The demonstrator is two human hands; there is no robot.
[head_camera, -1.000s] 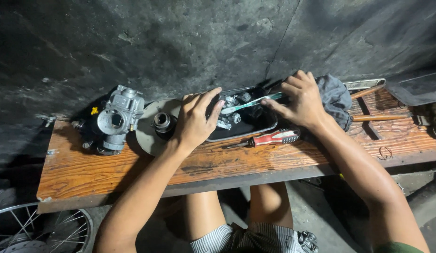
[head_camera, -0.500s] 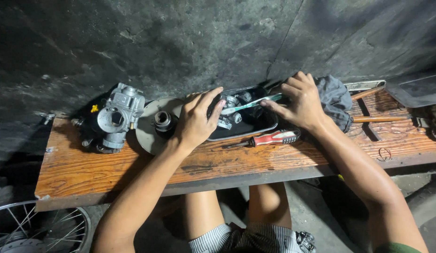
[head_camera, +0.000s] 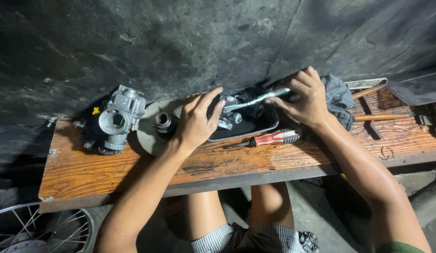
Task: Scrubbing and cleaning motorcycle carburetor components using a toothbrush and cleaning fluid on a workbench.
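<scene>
At the far left of the wooden bench (head_camera: pixel 110 171) a grey metal carburettor (head_camera: pixel 116 121) stands against the dark wall, a small yellow piece at its upper left side. Just right of it lies a round grey disc (head_camera: pixel 150 136) with a small dark cylindrical part (head_camera: pixel 162 121) on it. The left hand (head_camera: pixel 198 119) rests palm down over the disc's right edge and the left rim of a shallow black tray (head_camera: pixel 255 129); its fingers are loosely spread and bent, the fingertips touching small metal parts (head_camera: pixel 229 119) at the tray's left end, though whether they pinch one cannot be told. A pale green toothbrush (head_camera: pixel 255 99) lies slantwise across the tray's top, between the two hands, its left end near the left fingertips and its right end under the right hand (head_camera: pixel 304 100). That hand's fingers are close together and curled down over the brush's handle at the tray's far right edge, the thumb pointing toward the brush. In front of the tray, on bare wood, lies a screwdriver (head_camera: pixel 269 139) with a red and white handle. Behind the right hand sits a crumpled grey rag (head_camera: pixel 339 96), and beyond it two wooden-handled tools (head_camera: pixel 379 116). No labels or packages are legible.
</scene>
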